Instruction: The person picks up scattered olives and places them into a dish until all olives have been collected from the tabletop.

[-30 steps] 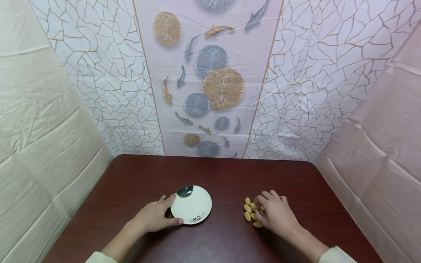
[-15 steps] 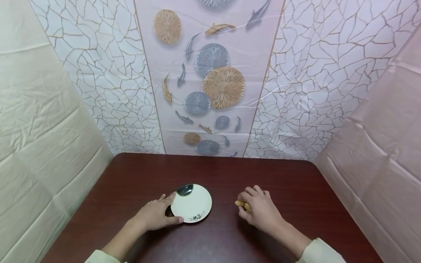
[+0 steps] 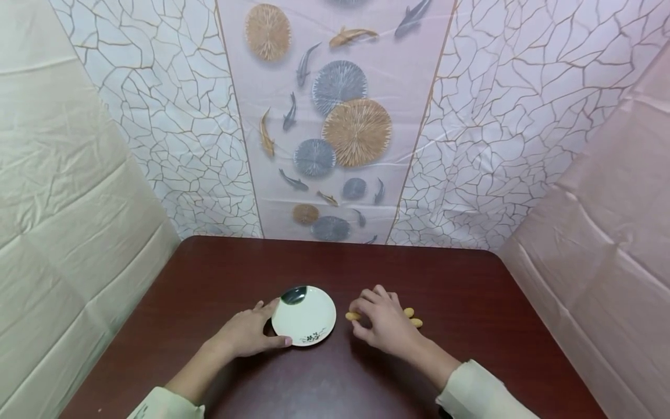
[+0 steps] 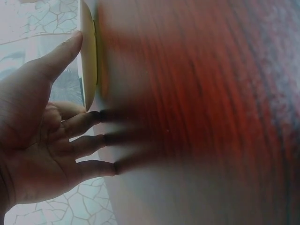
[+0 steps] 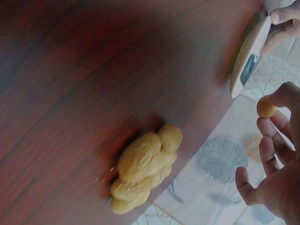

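Note:
A small round white plate (image 3: pixel 303 320) with a dark green patch and a floral sprig lies on the table. My left hand (image 3: pixel 243 333) holds its left rim, thumb at the near side and forefinger farther up; the other fingers reach down to the tabletop in the left wrist view. Just right of the plate, my right hand (image 3: pixel 386 323) pinches a tan, oval, shelled-looking nut (image 5: pixel 266 108) between thumb and forefinger. Several more such nuts (image 5: pixel 145 161) lie heaped on the table, mostly hidden behind the right hand in the head view.
The dark red-brown wooden table (image 3: pixel 251 265) has rounded far corners. Behind it hangs a patterned cloth (image 3: pixel 361 131) with fish and round motifs. Plain beige cloths stand at the left (image 3: pixel 63 233) and right (image 3: pixel 597 233).
My right hand has moved left from over the nuts to beside the plate, with a nut in its pinch. My left hand stays at the plate. The head view has tilted slightly down.

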Demonstrator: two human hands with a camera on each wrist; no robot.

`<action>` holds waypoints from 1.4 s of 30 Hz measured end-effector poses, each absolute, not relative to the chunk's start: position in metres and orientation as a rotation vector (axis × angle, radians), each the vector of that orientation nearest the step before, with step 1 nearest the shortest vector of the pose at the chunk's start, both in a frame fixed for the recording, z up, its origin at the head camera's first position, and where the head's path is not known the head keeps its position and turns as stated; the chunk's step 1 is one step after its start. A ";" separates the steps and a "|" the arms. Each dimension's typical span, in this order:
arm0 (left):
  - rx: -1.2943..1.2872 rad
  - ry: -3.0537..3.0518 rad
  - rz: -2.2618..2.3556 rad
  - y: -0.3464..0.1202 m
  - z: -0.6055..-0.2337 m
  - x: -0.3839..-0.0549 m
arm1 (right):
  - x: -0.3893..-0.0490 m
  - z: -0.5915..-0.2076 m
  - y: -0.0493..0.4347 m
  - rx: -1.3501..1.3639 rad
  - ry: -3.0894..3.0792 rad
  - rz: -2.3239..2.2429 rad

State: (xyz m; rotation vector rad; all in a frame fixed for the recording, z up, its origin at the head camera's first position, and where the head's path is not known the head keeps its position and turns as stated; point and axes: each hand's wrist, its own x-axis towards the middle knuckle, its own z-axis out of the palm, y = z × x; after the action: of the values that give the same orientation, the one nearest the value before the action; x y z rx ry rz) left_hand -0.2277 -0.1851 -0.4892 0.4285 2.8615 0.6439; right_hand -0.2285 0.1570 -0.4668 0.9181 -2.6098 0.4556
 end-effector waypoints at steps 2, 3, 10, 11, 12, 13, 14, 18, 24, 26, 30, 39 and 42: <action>0.427 2.862 0.645 -0.186 -0.488 -0.228 | -0.230 -0.467 0.150 0.938 -2.630 0.469; 0.425 2.862 0.644 -0.186 -0.488 -0.227 | -0.230 -0.467 0.146 0.948 -2.640 0.476; 0.436 2.871 0.660 -0.189 -0.485 -0.225 | -0.233 -0.470 0.126 1.004 -2.682 0.496; 0.436 2.870 0.662 -0.189 -0.485 -0.225 | -0.233 -0.470 0.124 1.012 -2.687 0.496; 0.438 2.870 0.663 -0.189 -0.485 -0.225 | -0.233 -0.470 0.122 1.023 -2.691 0.495; 0.440 2.870 0.666 -0.189 -0.486 -0.225 | -0.233 -0.470 0.120 1.032 -2.693 0.491; 0.440 2.870 0.669 -0.189 -0.486 -0.226 | -0.233 -0.470 0.118 1.041 -2.692 0.491; 0.447 2.864 0.688 -0.188 -0.490 -0.226 | -0.233 -0.475 0.110 1.059 -2.684 0.482; 0.438 2.849 0.704 -0.187 -0.492 -0.225 | -0.234 -0.483 0.100 1.074 -2.732 0.431; 0.428 2.841 0.706 -0.187 -0.491 -0.225 | -0.234 -0.484 0.098 1.085 -2.746 0.428; 0.411 2.830 0.702 -0.187 -0.491 -0.224 | -0.233 -0.484 0.095 1.092 -2.770 0.446; 0.419 2.827 0.720 -0.188 -0.491 -0.225 | -0.228 -0.478 0.103 1.065 -2.734 0.422; 0.431 2.832 0.729 -0.187 -0.490 -0.225 | -0.223 -0.473 0.115 1.053 -2.703 0.398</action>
State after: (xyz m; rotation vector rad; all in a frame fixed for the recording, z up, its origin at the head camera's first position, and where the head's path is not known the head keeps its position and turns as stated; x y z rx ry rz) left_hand -0.2254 -0.1866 -0.4900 0.4313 2.8323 0.7292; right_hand -0.2235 0.1148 -0.4733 1.0526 -2.7030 0.3980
